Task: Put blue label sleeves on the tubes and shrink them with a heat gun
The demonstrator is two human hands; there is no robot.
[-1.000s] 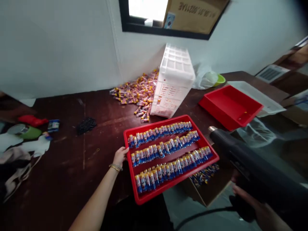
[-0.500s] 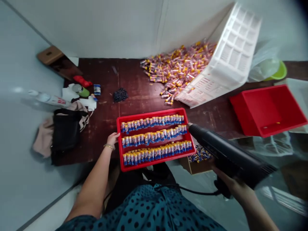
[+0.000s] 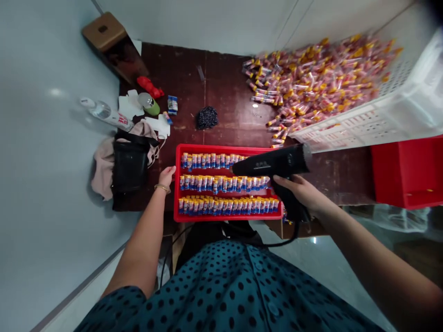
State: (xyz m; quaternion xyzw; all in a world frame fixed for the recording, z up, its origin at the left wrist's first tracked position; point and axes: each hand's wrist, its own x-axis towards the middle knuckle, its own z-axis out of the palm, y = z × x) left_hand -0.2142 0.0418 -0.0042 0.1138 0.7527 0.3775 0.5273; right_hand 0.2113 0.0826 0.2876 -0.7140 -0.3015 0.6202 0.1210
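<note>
A shallow red tray (image 3: 228, 217) lies across the front edge of the table, near my body. Three rows of small tubes with yellow caps and blue bases (image 3: 207, 206) stand in it. My left hand (image 3: 167, 177) grips the tray's left rim, thumb on top; the other fingers are mostly hidden. In my right hand (image 3: 304, 193) is a black heat gun (image 3: 273, 162), held by its handle. Its nozzle points left, over the right half of the back row, and covers some tubes there. A black cord runs from the handle towards my body.
Behind to the right, a heap of yellow-capped tubes (image 3: 321, 83) spills from a tipped white crate (image 3: 363, 124). A red bin (image 3: 418, 170) stands at far right. At left are a black bag (image 3: 129, 161), a bottle (image 3: 104, 113), a green jar (image 3: 149, 104) and a cardboard box (image 3: 114, 44).
My right hand has brought the heat gun left, from beside the tray's right edge to above the back row. The view has shifted right. My left hand stays on the rim.
</note>
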